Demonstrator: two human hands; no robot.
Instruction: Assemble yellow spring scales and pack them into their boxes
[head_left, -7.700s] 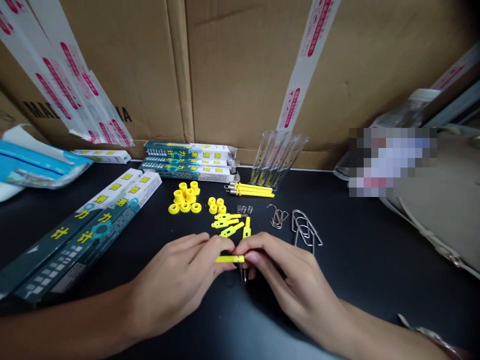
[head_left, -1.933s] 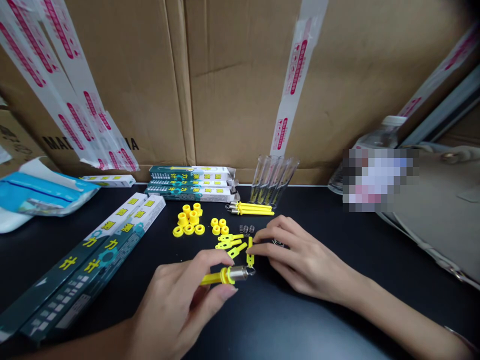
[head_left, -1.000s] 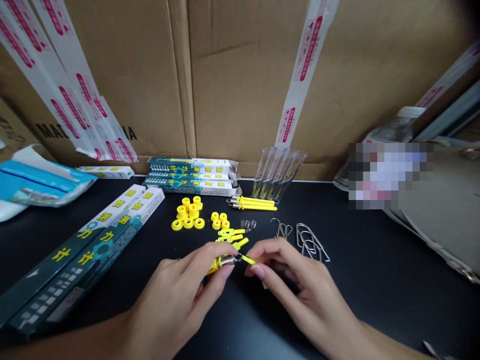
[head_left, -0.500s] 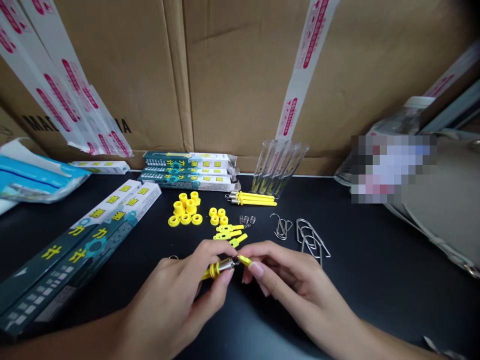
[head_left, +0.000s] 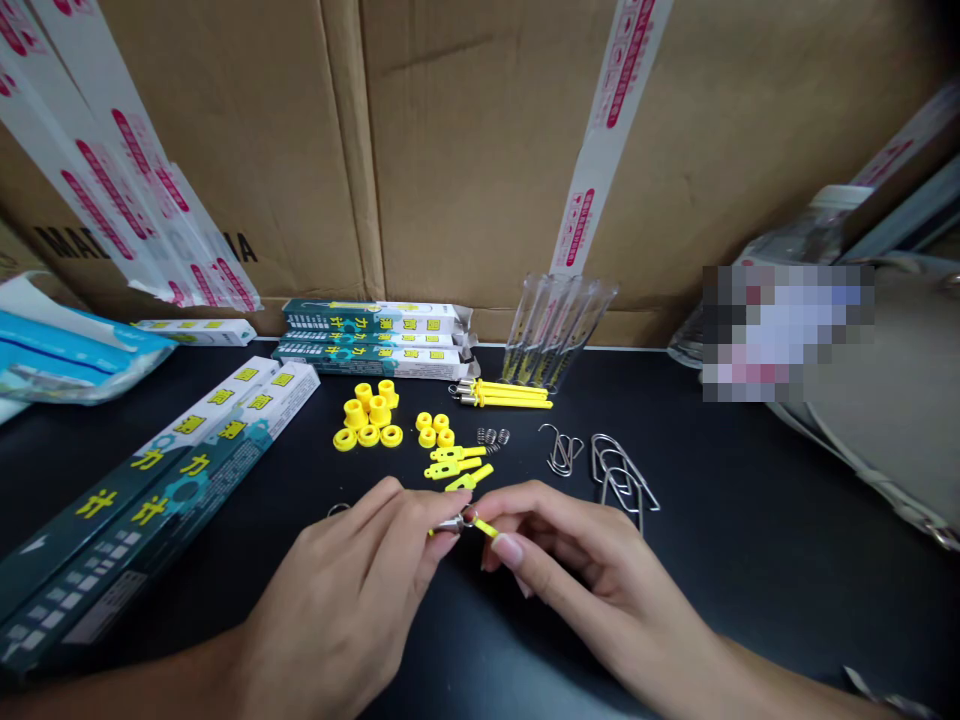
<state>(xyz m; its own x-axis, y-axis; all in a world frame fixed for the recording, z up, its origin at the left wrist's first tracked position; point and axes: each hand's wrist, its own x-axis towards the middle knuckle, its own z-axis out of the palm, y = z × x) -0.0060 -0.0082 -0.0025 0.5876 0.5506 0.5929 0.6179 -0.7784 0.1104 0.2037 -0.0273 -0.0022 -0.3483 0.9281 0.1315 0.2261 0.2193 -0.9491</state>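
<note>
Close together above the black tabletop are my two hands. My left hand (head_left: 345,590) is closed in a pinch on a metal spring (head_left: 448,525) from a yellow rod, most of which its fingers hide. A small wire loop (head_left: 469,514) sticks out of the spring's right end. My right hand (head_left: 592,570) pinches a small yellow plastic tab (head_left: 486,527) between thumb and forefinger. The tab's tip meets the loop; whether it is hooked on is too small to tell. Just behind lie similar yellow tabs (head_left: 454,467) and small coil springs (head_left: 493,437).
Yellow collars (head_left: 379,410) and small yellow caps (head_left: 427,437) sit behind my left hand. Clear tubes (head_left: 559,330) stand by yellow rods (head_left: 514,394). Metal hooks (head_left: 561,452) and large wire loops (head_left: 621,475) lie to the right. Printed boxes (head_left: 367,340) and a bottle (head_left: 817,235) are farther back.
My left hand has turned over the rod, hiding its yellow rings and most of the spring. The yellow tab now tilts down to the right, its tip at the wire loop.
</note>
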